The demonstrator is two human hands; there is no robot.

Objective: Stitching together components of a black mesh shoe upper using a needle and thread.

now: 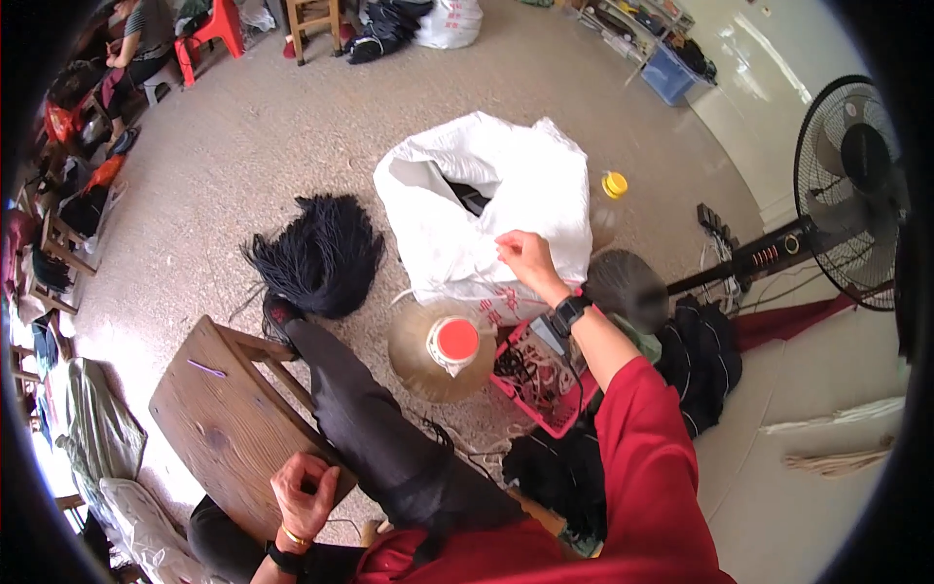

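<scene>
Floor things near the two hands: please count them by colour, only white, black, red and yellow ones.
White: 1, plastic bag
Black: 1, tassel bundle
Red: 2, bottle cap, basket
Yellow: 1, small lid
Total: 5

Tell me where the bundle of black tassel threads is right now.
In the head view, the bundle of black tassel threads lies on the floor left of the white plastic bag, just beyond the wooden stool.

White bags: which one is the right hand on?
The big bag mid-floor, beside the black tassel bundle; the right hand rests on its near edge. The other bag sits far off, untouched.
</scene>
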